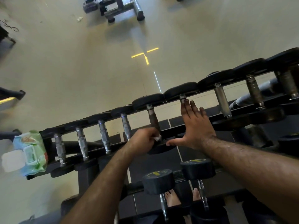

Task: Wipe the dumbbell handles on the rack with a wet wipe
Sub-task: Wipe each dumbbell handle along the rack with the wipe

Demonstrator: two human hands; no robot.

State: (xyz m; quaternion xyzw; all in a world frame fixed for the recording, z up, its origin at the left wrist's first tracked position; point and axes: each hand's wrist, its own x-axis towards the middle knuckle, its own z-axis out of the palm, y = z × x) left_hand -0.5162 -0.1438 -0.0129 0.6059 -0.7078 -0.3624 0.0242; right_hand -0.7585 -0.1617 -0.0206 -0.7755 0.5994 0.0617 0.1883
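A black dumbbell rack (203,90) runs from lower left to upper right with several dumbbells laid across its top tier. My left hand (143,139) grips a white wet wipe (157,137) at the near end of a dark dumbbell handle (153,118). My right hand (196,124) lies flat with straight fingers over the neighbouring dumbbell handle (182,97), fingertips near its far end and thumb spread toward the left hand. That handle is mostly hidden under the palm.
A wet wipes pack (30,151) with its lid open rests on the rack's left end. Two dumbbells (157,181) sit on the lower tier above bare feet (172,198). A gym machine (113,7) stands on the floor beyond the rack.
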